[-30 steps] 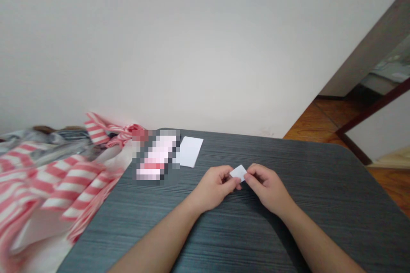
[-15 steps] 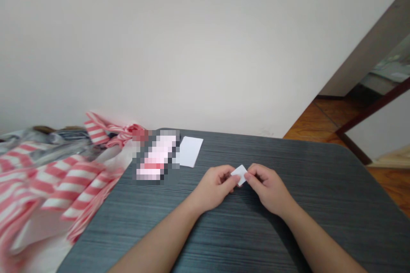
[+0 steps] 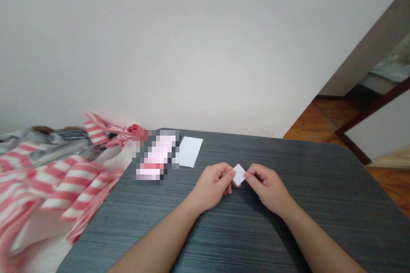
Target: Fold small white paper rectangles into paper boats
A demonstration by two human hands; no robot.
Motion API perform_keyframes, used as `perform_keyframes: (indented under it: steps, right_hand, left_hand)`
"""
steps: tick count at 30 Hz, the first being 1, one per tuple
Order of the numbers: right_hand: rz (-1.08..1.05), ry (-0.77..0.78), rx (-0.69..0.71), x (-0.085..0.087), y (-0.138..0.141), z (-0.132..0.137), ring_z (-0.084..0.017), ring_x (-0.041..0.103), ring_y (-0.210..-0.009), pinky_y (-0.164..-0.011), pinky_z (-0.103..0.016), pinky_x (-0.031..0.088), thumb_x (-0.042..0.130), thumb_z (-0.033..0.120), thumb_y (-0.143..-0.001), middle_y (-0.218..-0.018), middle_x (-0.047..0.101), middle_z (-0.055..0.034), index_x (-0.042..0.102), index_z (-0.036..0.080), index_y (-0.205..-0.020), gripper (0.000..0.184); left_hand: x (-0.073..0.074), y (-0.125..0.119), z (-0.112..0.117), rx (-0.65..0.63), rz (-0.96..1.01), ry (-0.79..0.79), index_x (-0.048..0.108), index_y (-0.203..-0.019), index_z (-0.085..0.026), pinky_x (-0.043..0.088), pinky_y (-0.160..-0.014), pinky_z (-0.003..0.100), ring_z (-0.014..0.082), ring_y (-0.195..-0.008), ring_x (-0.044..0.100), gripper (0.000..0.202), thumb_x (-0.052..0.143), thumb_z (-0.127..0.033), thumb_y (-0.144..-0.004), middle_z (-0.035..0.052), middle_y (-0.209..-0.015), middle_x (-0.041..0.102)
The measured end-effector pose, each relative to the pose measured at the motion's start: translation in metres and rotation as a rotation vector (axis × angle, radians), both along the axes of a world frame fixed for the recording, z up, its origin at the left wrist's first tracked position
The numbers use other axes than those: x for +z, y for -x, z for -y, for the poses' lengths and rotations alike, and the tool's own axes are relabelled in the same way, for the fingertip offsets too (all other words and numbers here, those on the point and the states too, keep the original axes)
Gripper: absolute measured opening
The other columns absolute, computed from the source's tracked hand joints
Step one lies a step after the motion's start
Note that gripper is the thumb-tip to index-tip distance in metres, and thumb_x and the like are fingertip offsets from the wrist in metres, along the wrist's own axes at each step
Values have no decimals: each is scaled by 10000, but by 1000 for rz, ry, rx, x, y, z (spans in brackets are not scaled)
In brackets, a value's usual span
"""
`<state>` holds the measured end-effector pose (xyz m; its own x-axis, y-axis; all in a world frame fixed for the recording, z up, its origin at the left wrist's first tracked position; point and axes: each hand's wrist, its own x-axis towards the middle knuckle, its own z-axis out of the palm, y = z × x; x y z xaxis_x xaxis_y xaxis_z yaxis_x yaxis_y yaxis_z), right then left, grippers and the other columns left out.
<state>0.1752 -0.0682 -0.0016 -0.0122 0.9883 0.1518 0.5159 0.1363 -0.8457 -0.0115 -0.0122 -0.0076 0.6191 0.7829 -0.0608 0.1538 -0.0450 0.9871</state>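
- While you pinch it between both hands, the small white paper square [image 3: 238, 175] stands on one corner like a diamond, at your fingertips and above the dark table.
- The step in hand looks like handling this square with both hands; any change of grip calls for one hand to keep its pinch, because the paper is so small.
- Your left hand [image 3: 212, 186] comes in from the paper's left, its left fingers [image 3: 228, 175] curled together and touching the paper's left side.
- Your right hand [image 3: 268, 190] mirrors it from the other side, its right fingers [image 3: 251, 174] drawn together and touching the paper's right side. Both hands clamp the paper, though they hide exactly how it is gripped.
- A white rectangular paper sheet [image 3: 190, 151] lies flat on the table beyond your left hand, just beside a pixelated pink-and-white object [image 3: 156, 155] too blurred to identify.
- The grey wood-grain table [image 3: 320, 183] spreads beneath your forearms.
- Further left, pink-and-white striped fabric [image 3: 70, 183] lies heaped beyond the table's edge.
- Past the table stand a plain white wall [image 3: 192, 51] and an orange wooden floor [image 3: 320, 121].
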Motion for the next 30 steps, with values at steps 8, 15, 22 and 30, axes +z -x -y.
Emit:
perform_keyframes:
  steps: [8,15,22,30]
  right_hand:
    - [8,-29,28,2,0,1,-138,504,-633,-621,-252,382,519,232,-918,-669,534,15,566,186,-695,232]
    - [13,-22,17,2,0,2,-139,497,-623,-609,-254,381,519,230,-908,-659,527,15,541,188,-685,228]
    - [21,-9,13,-1,-1,1,-146,500,-624,-606,-258,394,523,240,-902,-657,538,9,547,193,-696,212]
    - [46,-31,125,5,1,1,-149,526,-659,-636,-263,400,517,202,-908,-702,562,-3,540,190,-681,229]
  left_hand:
    - [-2,-2,0,6,24,30,630,-776,-153,383,-511,205,102,-498,519,328,497,-411,-930,-6,-558,590]
    - [-1,-3,-1,54,17,35,607,-776,-158,383,-512,202,100,-491,519,283,542,-402,-902,-14,-548,594]
    - [-2,-2,-1,62,8,32,602,-766,-156,384,-505,205,100,-487,519,288,536,-401,-901,-12,-547,591]
    - [4,-4,0,41,67,114,599,-805,-149,407,-502,205,102,-511,541,226,570,-363,-872,-12,-605,593]
